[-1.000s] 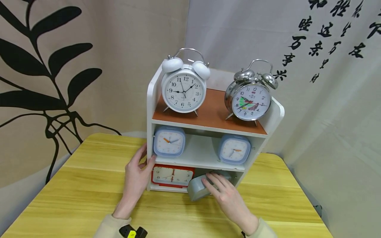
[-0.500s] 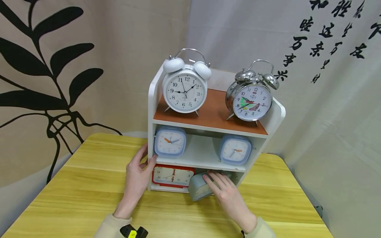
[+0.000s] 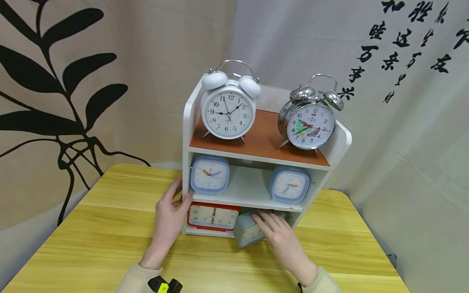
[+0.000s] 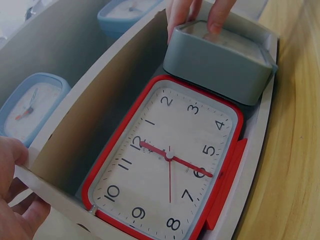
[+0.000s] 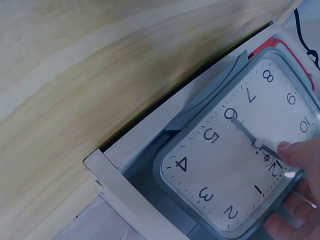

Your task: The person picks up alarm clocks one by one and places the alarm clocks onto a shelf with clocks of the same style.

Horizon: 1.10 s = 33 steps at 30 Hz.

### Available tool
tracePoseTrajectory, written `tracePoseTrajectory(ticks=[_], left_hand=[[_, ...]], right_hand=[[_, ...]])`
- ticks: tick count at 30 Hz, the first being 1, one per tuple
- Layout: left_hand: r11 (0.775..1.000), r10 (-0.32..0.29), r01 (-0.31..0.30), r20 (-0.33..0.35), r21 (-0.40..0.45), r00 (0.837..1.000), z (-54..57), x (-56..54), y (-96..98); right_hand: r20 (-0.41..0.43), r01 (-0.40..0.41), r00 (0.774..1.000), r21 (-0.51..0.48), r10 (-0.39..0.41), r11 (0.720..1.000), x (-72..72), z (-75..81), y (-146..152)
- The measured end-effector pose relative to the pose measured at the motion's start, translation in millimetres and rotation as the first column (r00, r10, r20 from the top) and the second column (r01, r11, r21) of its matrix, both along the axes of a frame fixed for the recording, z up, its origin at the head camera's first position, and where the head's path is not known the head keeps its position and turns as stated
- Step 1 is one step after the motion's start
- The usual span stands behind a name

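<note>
My right hand [image 3: 283,242] grips a grey-green rectangular alarm clock [image 5: 220,155] at the right of the bottom shelf, thumb on its face and fingers over its top edge. In the head view this clock's left end juts out past the shelf front, at an angle. Just left of it a red-framed alarm clock [image 4: 167,155] stands on the same shelf, its right end close to the grey one. My left hand [image 3: 170,215] holds the left side panel of the white shelf unit [image 3: 186,130], thumb at the front edge and fingers along the outer side.
On the middle shelf stand two blue alarm clocks, one left [image 3: 209,174] and one right [image 3: 290,184]. The brown-lined top carries a white twin-bell clock [image 3: 229,108] and a silver twin-bell clock [image 3: 310,118]. The unit stands on a wooden table [image 3: 102,240] before curtains.
The grey clock has shifted slightly right with my right hand, and more of its face shows in the head view. My left hand stays on the side panel.
</note>
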<state>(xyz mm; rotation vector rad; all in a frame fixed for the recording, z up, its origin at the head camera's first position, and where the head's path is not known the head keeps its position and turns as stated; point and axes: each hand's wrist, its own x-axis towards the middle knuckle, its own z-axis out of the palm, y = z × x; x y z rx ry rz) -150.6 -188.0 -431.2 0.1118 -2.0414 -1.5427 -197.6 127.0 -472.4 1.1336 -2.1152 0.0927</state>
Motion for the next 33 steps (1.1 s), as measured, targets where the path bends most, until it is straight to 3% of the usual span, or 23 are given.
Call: tracePoseTrajectory(ticks=[33], left_hand=[[1.0,0.003,-0.003,0.01,-0.008,1.0,1.1,0.6,0.7]], right_hand=[[0.013,0.047,0.999,-0.031,-0.047,0.998,-4.0,-1.8,6.6]])
